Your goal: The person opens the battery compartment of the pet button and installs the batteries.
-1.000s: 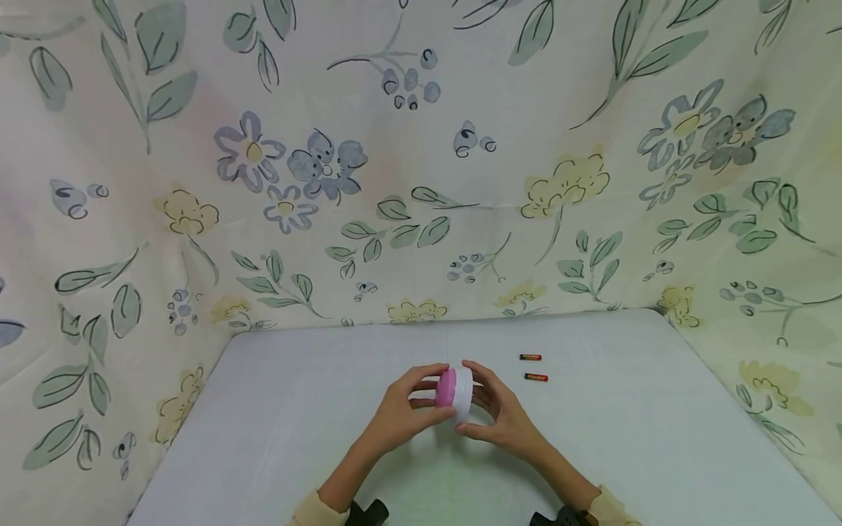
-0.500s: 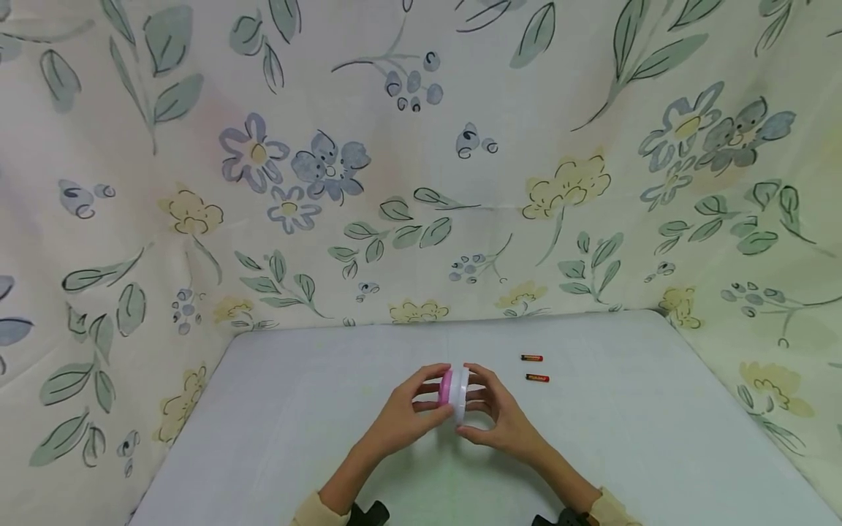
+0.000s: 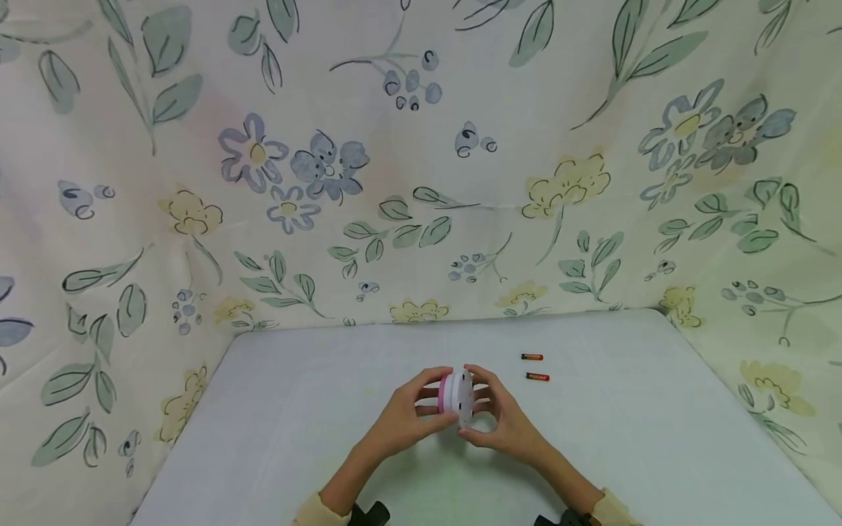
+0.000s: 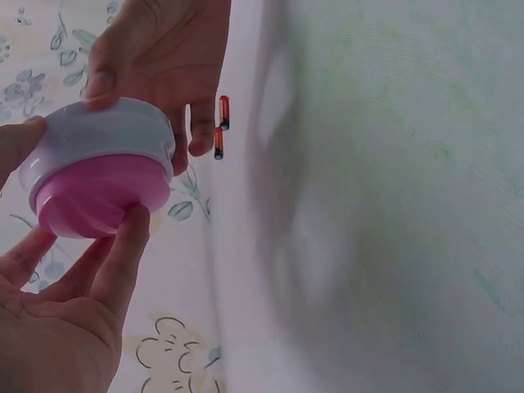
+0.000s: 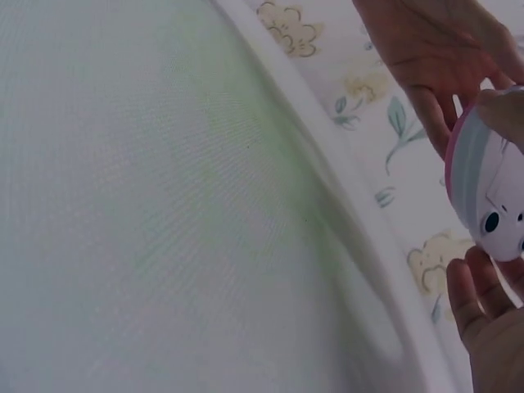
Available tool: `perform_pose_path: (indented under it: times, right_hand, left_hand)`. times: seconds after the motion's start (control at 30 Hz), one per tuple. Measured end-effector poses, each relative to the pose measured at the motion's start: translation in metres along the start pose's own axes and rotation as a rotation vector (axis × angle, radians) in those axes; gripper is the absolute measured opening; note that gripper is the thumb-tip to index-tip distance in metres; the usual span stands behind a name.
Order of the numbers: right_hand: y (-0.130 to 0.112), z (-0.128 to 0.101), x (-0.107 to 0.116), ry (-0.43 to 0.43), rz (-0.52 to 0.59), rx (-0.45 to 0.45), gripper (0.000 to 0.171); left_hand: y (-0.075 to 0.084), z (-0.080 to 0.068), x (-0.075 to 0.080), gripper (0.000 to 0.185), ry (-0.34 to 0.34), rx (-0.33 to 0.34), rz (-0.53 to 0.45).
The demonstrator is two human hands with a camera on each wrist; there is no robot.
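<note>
Both hands hold a round pink-and-white plastic device [image 3: 463,398] up over the table, tipped on its side. Its pink part is a swirled dome [image 4: 98,196], and a white rim [image 4: 106,135] runs around it. Dark round spots and a panel outline mark its flat white base [image 5: 499,188]. My left hand [image 3: 403,416] grips the pink side, fingertips on the dome and thumb at the rim. On the base side, my right hand [image 3: 503,416] holds the edge between thumb and fingers.
Two small red-and-black batteries, a far one [image 3: 532,357] and a nearer one [image 3: 537,377], lie right of the hands. A white cloth covers the table [image 3: 296,394]. Behind it hangs a floral curtain [image 3: 421,256].
The device has turned in the hands: less of the pink dome shows, and the white base with dark spots has come into the head view. Both hands stay nearly in place.
</note>
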State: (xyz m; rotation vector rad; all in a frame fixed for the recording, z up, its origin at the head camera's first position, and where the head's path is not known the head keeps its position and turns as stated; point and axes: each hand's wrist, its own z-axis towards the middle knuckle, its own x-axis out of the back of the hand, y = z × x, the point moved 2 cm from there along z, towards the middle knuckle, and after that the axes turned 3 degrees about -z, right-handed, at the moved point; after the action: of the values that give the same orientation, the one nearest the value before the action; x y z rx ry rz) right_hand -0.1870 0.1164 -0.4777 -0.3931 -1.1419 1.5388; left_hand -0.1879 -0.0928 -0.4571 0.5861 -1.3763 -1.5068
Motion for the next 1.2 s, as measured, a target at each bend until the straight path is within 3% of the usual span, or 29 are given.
perform_pose_path:
  times: [0.27,0.87,1.2]
  right_hand:
    - [0.026,-0.005,0.001,-0.003,-0.082,-0.043,0.103]
    - [0.027,-0.007,0.004,-0.006,-0.147,-0.125,0.098]
    - [0.031,-0.007,0.005,-0.038,-0.219,-0.169,0.092]
  left_hand:
    - [-0.002,-0.002,0.001,0.061,-0.005,0.026,0.004]
    - [-0.009,-0.006,0.004,0.064,-0.019,0.033,-0.009]
    - [-0.028,-0.008,0.006,0.079,-0.034,0.074,0.019]
